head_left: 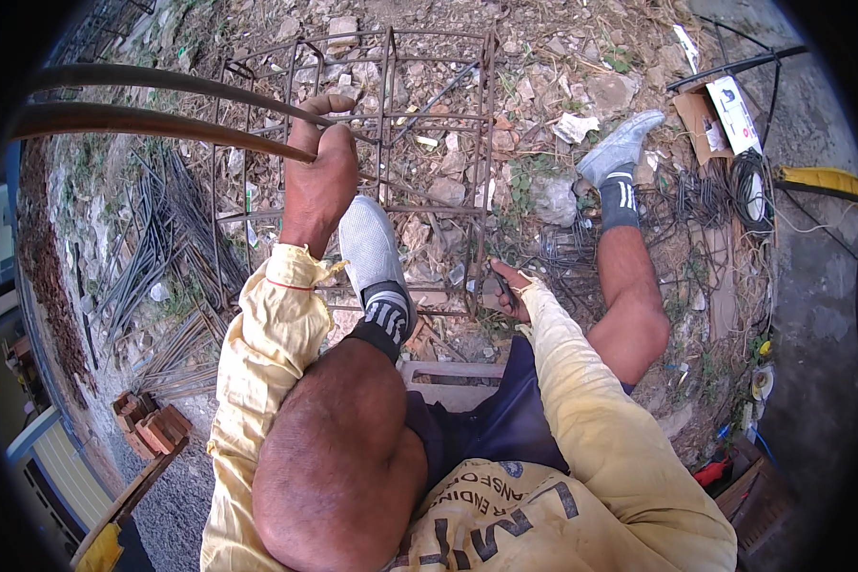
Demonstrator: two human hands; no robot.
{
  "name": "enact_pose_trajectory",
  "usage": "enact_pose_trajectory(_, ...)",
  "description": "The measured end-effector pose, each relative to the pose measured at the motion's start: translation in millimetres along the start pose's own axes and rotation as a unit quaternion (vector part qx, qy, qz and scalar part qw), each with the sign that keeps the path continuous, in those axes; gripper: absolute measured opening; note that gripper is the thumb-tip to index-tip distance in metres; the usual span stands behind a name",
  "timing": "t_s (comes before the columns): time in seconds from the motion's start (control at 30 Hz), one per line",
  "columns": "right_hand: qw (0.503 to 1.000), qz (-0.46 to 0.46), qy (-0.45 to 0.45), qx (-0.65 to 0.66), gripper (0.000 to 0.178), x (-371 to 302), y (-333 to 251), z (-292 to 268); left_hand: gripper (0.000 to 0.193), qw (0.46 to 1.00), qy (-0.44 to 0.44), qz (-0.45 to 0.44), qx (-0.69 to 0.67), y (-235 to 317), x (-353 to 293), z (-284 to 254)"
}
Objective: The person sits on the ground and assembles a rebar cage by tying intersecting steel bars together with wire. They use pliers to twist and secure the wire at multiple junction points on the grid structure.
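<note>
My left hand (320, 172) is raised and closed around a long rusty steel bar (153, 122) that runs off to the left; a second bar (162, 81) lies just above it. Under the hand stands a rusty rebar cage (391, 124) of square ties, lying on rubble. My right hand (507, 284) is low at the cage's near right corner, fingers closed on a small dark tool or tie wire; which one I cannot tell. My left foot in a grey shoe (370, 246) rests against the cage.
My right foot (620, 145) is stretched out on rubble to the right. Coils of dark wire (725, 195) and a cardboard box (720, 119) lie at far right. Loose rebar pieces (153, 257) lie left, bricks (153, 429) lower left. I sit on a concrete block (453, 381).
</note>
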State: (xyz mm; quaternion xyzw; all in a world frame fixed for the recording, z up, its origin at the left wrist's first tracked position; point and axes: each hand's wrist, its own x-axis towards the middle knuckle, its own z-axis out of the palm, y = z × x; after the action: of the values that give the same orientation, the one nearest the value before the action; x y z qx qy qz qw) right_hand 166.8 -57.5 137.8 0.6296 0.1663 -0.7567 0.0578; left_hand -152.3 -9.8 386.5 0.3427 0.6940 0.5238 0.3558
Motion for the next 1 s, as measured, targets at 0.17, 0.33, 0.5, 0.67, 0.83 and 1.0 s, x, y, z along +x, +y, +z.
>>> enact_pose_trajectory(0.17,0.862,-0.177,0.261,-0.397,0.070,-4.1,1.2,8.5,0.031,1.000,0.001,0.003,0.012,0.4,1.2,2.3)
enact_pose_trajectory(0.33,0.833,-0.151,0.355,-0.396,0.069,4.2,13.1,29.1,0.031,1.000,0.003,0.004,0.007,0.5,-0.2,2.8)
enact_pose_trajectory(0.5,0.913,-0.099,0.240,-0.314,0.071,25.6,15.0,4.0,0.030,1.000,0.000,-0.007,0.001,4.6,-1.4,6.8)
enact_pose_trajectory(0.67,0.991,0.028,-0.056,0.116,0.070,7.1,18.4,4.4,0.029,1.000,0.002,-0.002,0.009,2.2,-1.0,2.2)
enact_pose_trajectory(0.83,0.935,0.097,-0.203,0.274,0.072,19.4,18.2,-9.0,0.028,1.000,0.001,-0.003,-0.002,1.3,0.8,3.9)
enact_pose_trajectory(1.0,0.988,0.042,-0.091,0.120,0.067,-11.2,1.5,7.4,0.028,1.000,-0.003,-0.002,0.012,-1.5,0.0,1.8)
